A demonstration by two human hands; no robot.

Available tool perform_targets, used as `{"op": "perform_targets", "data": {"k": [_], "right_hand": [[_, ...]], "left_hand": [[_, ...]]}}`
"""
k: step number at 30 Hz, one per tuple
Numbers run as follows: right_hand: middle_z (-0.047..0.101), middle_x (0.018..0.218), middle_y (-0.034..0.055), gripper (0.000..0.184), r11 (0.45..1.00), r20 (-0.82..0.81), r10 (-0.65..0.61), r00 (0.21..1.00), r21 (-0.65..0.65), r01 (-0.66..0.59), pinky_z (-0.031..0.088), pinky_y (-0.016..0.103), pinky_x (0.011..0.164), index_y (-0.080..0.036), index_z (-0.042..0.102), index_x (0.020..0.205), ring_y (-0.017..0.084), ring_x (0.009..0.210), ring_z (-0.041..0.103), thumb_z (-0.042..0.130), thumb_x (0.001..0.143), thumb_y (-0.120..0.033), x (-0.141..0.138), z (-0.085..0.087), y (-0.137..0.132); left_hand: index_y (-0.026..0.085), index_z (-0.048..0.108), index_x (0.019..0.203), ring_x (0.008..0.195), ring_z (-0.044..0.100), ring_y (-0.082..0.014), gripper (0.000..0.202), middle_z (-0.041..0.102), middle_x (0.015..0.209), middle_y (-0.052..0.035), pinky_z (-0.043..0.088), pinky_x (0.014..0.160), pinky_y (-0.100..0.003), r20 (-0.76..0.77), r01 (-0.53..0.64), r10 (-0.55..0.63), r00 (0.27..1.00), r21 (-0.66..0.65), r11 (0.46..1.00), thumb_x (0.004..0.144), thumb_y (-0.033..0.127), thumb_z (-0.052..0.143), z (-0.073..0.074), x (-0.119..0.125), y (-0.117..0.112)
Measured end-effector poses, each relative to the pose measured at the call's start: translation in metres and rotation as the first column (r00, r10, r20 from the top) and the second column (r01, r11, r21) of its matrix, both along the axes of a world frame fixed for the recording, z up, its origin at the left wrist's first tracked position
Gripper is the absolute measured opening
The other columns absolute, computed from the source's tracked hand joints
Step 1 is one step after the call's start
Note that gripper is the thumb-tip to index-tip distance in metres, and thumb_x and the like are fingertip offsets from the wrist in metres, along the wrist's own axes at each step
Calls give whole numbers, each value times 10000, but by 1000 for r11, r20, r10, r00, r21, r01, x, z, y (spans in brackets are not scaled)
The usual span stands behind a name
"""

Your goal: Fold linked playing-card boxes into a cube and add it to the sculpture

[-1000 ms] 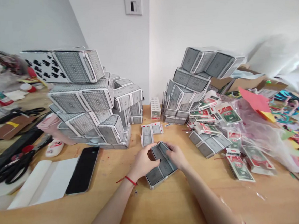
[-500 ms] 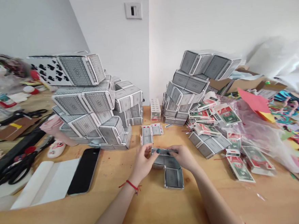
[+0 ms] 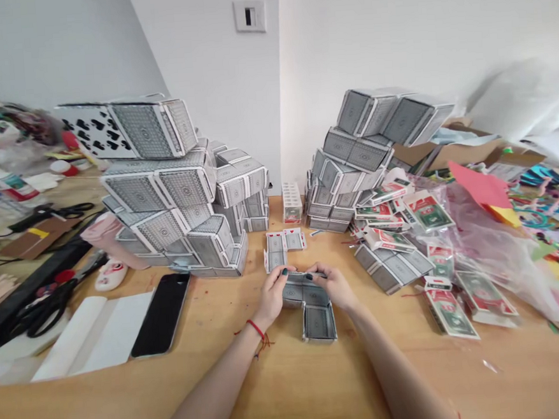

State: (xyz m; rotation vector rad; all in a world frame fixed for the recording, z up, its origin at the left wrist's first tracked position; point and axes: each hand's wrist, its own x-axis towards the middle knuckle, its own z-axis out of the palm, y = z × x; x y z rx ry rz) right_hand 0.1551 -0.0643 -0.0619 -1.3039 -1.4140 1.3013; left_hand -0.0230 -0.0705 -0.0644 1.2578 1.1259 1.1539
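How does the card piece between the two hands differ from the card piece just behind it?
The held card piece has upright walls, while the rear card piece looks mostly flat. The rear card piece shows red marks; on the held card piece, none are visible. Both show grey patterned card backs.

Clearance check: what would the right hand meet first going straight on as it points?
Past the card tray it holds, the right hand would probably first meet the card piece with red hearts; depth is hard to judge.

A grey-patterned, L-shaped box of playing cards lies open-side up on the wooden table, one arm pointing nearward.
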Motion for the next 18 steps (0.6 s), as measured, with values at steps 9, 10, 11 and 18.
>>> {"op": "perform_targets", "data": {"k": [9,10,11,18], "right_hand": [[677,1064,77,497,975,-429,-202,880,-2,223,366,394,977,-212,662,978,251,1078,566,450,783,-617,0,-5,7],[669,1089,87,524,973,-390,-221,894,-20,232,367,401,983,-200,655,1011,254,1089,564,449,779,-621,3,-6,8],[661,1111,96,536,973,-334,-229,914,-41,229,369,406,986,-187,648,1040,258,1100,561,462,775,-614,7,-7,9],[611,1214,73,538,985,-64,173,983,15,-172,361,417,1011,-199,571,1207,257,1136,541,670,687,-294,26,20,-4]], "left_hand": [[169,605,941,954,572,-206,322,648,976,-80,413,876,-326,-55,-277,281,958,72,958,883,376,364,-3,14,-7],[173,593,959,959,567,-205,338,640,986,-82,411,877,-327,-74,-314,319,945,78,946,893,389,341,-3,15,-9],[176,581,969,968,559,-205,347,631,996,-83,407,883,-329,-95,-346,354,930,90,934,901,398,324,-3,15,-11],[180,620,869,940,548,-216,301,608,918,-70,411,873,-345,-208,-176,240,948,284,943,865,333,361,9,-4,-13]]}}
